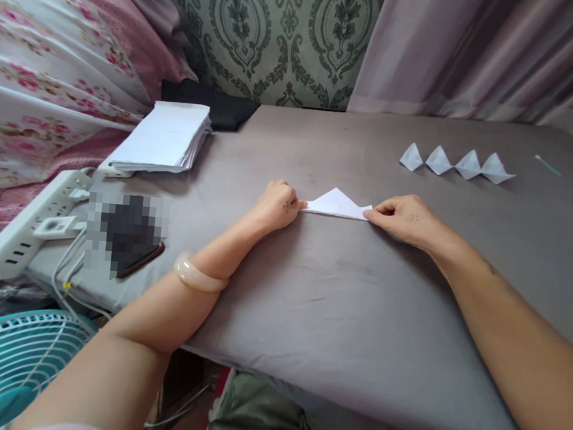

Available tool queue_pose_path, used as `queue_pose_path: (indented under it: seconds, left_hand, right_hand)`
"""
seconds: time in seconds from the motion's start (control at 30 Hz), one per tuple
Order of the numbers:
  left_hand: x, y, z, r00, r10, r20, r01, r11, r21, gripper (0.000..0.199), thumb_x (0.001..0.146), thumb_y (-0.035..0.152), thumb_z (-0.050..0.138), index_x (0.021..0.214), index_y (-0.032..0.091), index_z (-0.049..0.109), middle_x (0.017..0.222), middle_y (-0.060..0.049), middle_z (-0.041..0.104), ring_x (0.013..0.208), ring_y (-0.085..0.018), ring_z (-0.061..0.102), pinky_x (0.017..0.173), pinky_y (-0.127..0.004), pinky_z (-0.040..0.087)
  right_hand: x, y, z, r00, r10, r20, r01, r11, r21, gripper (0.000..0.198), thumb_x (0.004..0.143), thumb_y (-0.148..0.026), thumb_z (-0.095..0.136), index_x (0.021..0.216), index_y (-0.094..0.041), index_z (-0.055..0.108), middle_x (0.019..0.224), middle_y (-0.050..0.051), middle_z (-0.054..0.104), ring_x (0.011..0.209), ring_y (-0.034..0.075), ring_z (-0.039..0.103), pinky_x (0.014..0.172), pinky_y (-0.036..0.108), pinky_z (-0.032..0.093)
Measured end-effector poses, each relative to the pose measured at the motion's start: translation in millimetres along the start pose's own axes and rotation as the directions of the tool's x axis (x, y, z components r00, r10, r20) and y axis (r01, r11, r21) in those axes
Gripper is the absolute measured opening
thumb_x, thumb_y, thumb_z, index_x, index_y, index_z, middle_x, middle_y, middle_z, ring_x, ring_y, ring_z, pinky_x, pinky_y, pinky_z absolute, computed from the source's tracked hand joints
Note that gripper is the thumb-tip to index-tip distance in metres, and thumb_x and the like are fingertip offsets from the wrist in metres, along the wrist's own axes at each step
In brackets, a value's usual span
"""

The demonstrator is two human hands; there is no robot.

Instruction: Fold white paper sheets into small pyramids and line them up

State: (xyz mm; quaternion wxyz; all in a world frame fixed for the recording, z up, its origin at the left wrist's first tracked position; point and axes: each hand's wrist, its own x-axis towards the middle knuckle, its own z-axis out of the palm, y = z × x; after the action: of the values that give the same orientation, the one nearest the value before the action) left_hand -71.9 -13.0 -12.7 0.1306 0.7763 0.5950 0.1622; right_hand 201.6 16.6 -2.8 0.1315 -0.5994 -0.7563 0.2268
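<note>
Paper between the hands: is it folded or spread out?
Folded: the paper has slanting sides meeting at a peak above a narrow strip.

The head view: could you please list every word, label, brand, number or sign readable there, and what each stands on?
No text can be read.
White plug: grey marking, too small to read.
Left hand: dark marks, too small.
Right hand: dark marks, too small.
Folded paper: no print visible.
Dark device: pixelated, unreadable.
</note>
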Motion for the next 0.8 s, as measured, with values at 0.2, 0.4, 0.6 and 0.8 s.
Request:
queue_pose_path:
  seconds: [0.2, 0.4, 0.6, 0.8]
  left_hand:
    - [-9.7, 8.2, 2.5, 1.000, -0.016, -0.024, 0.019, 0.988, 0.152, 0.029, 0.092, 0.033, 0.044, 0.079, 0.012, 0.060, 0.100, -0.016, 0.057, 0.095, -0.026, 0.048, 0.082, -0.042, 0.044]
    - [-12.5, 9.4, 3.6, 0.986, 0.136, -0.101, -0.113, 0.973, 0.203, 0.020, 0.091, 0.026, 0.044, 0.098, 0.012, 0.055, 0.099, -0.014, 0.053, 0.092, -0.025, 0.045, 0.085, -0.042, 0.041]
    - [-9.0, 11.2, 3.1, 0.938, 0.347, 0.012, -0.341, 0.914, 0.220, 0.045, 0.090, 0.009, 0.032, 0.127, 0.025, 0.053, 0.111, -0.011, 0.054, 0.095, -0.025, 0.044, 0.081, -0.039, 0.034]
    - [-7.6, 11.2, -1.3, 0.865, 0.488, 0.119, -0.501, 0.827, 0.255, 0.054, 0.093, 0.010, 0.032, 0.138, 0.035, 0.049, 0.106, -0.010, 0.056, 0.091, -0.022, 0.047, 0.080, -0.035, 0.030]
  right_hand:
    - [-4.8, -10.7, -4.8, 0.999, 0.033, 0.040, -0.030, 0.997, -0.074, 0.031, 0.076, -0.049, 0.058, 0.069, -0.021, 0.069, 0.070, 0.003, 0.066, 0.061, 0.016, 0.055, 0.054, 0.028, 0.036]
    - [-7.5, -13.6, -9.0, 0.998, 0.005, 0.065, 0.002, 0.993, -0.118, 0.032, 0.079, -0.049, 0.057, 0.070, -0.020, 0.066, 0.067, 0.002, 0.064, 0.059, 0.014, 0.053, 0.054, 0.027, 0.034]
    - [-6.4, -4.4, -9.9, 1.000, -0.015, 0.025, 0.017, 0.997, -0.072, 0.027, 0.077, -0.046, 0.061, 0.076, -0.020, 0.065, 0.073, 0.002, 0.065, 0.062, 0.013, 0.054, 0.055, 0.026, 0.036]
    - [-6.1, 2.2, -4.0, 1.000, -0.006, -0.009, 0.006, 0.998, 0.065, 0.018, 0.075, -0.036, 0.064, 0.080, -0.019, 0.062, 0.077, 0.002, 0.064, 0.064, 0.014, 0.055, 0.059, 0.027, 0.040]
